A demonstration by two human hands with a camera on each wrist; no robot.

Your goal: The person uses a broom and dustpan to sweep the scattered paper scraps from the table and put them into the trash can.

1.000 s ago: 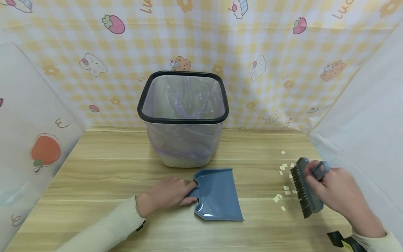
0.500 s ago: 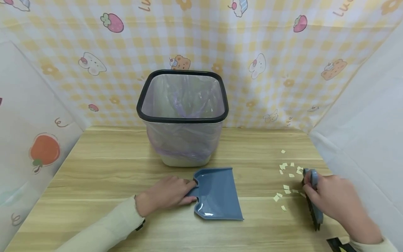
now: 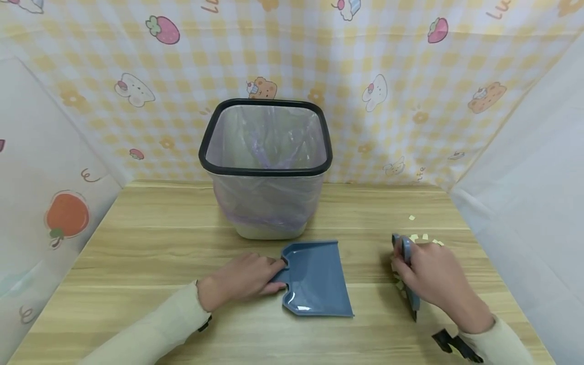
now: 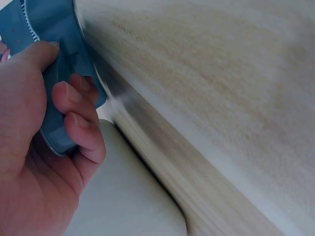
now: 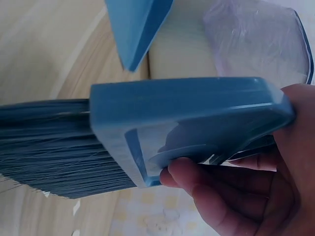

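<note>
A blue-grey dustpan [image 3: 317,279] lies on the table, its straight edge facing right. My left hand [image 3: 244,278] grips its short handle, with thumb and fingers curled round it in the left wrist view. On the right, my right hand [image 3: 433,271] holds a blue hand brush [image 5: 177,115] by its handle. Its dark bristles [image 5: 54,147] point down at the table. Several small pale yellow paper scraps [image 3: 413,237] lie around and behind the brush, some partly hidden by it and the hand.
Behind the dustpan stands a bin [image 3: 269,203] with a black rim and a translucent purple-tinted liner. A yellow checked cloth [image 3: 347,66] hangs at the back of the wooden table [image 3: 150,238]. White cloth walls [image 3: 538,177] border both sides.
The right hand first drew the brush to the right of the scraps, then swept left among them, toward the dustpan. The left hand and the dustpan stay in place.
</note>
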